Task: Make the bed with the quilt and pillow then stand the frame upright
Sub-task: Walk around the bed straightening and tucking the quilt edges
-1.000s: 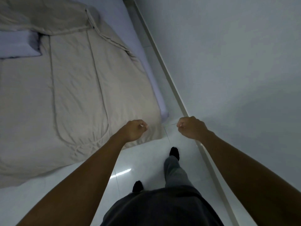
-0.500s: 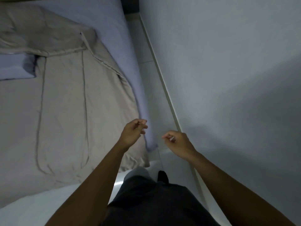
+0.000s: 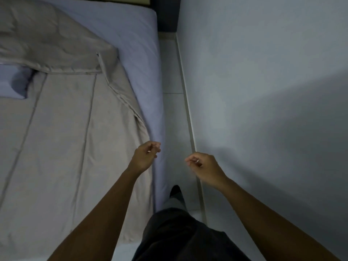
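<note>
Both hands have come forward along the bed's side, into the gap between mattress and wall.

The beige quilt [image 3: 62, 129] lies spread over the lavender-sheeted mattress [image 3: 139, 59], its top edge folded back near the pillow [image 3: 13, 81] at the left. The left hand [image 3: 145, 157] hovers at the quilt's right edge, fingers curled loosely, holding nothing. The right hand [image 3: 205, 168] hangs over the tiled floor [image 3: 175, 113] near the wall [image 3: 263, 91], fingers likewise half-curled and empty. One dark-socked foot [image 3: 175, 191] stands below.
</note>
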`<state>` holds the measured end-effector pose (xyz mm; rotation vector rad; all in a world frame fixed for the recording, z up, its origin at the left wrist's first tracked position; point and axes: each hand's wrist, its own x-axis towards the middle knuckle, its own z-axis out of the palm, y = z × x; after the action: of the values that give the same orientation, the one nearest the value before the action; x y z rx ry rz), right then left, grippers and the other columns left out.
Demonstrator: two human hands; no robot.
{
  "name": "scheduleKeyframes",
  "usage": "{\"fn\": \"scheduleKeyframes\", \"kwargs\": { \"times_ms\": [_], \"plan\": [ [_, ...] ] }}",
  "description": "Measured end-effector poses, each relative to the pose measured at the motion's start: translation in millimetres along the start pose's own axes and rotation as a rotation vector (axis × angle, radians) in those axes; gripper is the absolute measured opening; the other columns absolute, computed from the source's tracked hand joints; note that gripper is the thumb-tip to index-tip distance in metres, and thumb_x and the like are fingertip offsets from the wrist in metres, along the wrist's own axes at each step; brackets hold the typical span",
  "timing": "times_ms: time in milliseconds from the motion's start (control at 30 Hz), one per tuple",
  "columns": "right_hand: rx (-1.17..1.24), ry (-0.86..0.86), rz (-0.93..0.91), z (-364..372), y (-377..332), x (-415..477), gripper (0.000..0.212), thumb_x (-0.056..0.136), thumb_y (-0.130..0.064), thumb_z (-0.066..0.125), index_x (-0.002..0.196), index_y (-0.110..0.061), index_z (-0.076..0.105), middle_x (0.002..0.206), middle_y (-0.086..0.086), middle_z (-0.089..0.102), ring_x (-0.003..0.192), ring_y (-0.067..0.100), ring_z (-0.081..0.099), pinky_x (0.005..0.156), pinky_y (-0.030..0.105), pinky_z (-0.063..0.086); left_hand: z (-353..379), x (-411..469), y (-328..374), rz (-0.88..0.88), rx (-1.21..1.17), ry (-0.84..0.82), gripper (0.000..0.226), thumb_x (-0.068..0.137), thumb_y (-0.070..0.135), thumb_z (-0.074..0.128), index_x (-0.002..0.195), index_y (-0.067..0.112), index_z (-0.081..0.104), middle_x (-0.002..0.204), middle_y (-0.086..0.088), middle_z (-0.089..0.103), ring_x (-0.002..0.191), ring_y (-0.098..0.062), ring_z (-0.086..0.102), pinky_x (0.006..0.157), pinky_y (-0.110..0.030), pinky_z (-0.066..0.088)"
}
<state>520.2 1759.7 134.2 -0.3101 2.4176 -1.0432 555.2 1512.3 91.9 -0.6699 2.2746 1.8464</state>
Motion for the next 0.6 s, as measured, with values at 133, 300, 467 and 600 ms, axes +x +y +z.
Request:
{"fn": "scheduleKeyframes", "kwargs": {
  "times_ms": [133, 300, 467, 600],
  "plan": [
    [0.011, -0.004, -0.033, -30, -25, 84, 0.019, 0.092, -0.016, 0.063, 0.094, -0.031, 0.075, 0.088, -0.007, 0.074, 0.075, 0.013, 0.069, 0.076, 0.035, 0.060, -9, 68, 25, -0.035, -0.023, 0.031, 0.022, 0.099, 0.023, 0.057, 0.113, 0.011, 0.069, 0.099, -0.004, 0.073, 0.096, -0.022, 0.071, 0.080, -0.024, 0.058],
    [0.075, 0.008, -0.064, -64, -64, 194, 0.020, 0.093, -0.017, 0.062, 0.093, -0.034, 0.073, 0.089, -0.008, 0.074, 0.078, 0.018, 0.071, 0.078, 0.036, 0.061, -20, 153, 73, 0.010, -0.043, 0.090, 0.020, 0.099, 0.018, 0.057, 0.112, 0.008, 0.069, 0.098, -0.010, 0.072, 0.095, -0.026, 0.070, 0.079, -0.023, 0.058],
    [0.079, -0.044, -0.070, -82, -90, 279, 0.018, 0.095, -0.015, 0.060, 0.103, -0.023, 0.074, 0.093, -0.004, 0.074, 0.079, 0.017, 0.072, 0.078, 0.030, 0.061, -42, 217, 100, 0.014, -0.094, 0.139, 0.016, 0.099, 0.020, 0.057, 0.110, 0.016, 0.067, 0.099, -0.008, 0.072, 0.095, -0.023, 0.069, 0.083, -0.033, 0.058],
    [0.068, -0.124, -0.075, -90, -100, 349, 0.022, 0.094, -0.009, 0.058, 0.104, -0.019, 0.074, 0.094, -0.003, 0.075, 0.077, 0.020, 0.072, 0.076, 0.027, 0.059, -62, 264, 110, -0.044, -0.113, 0.202, 0.011, 0.098, 0.021, 0.057, 0.102, 0.022, 0.067, 0.097, -0.007, 0.072, 0.093, -0.022, 0.068, 0.083, -0.031, 0.057]
  ]
}}
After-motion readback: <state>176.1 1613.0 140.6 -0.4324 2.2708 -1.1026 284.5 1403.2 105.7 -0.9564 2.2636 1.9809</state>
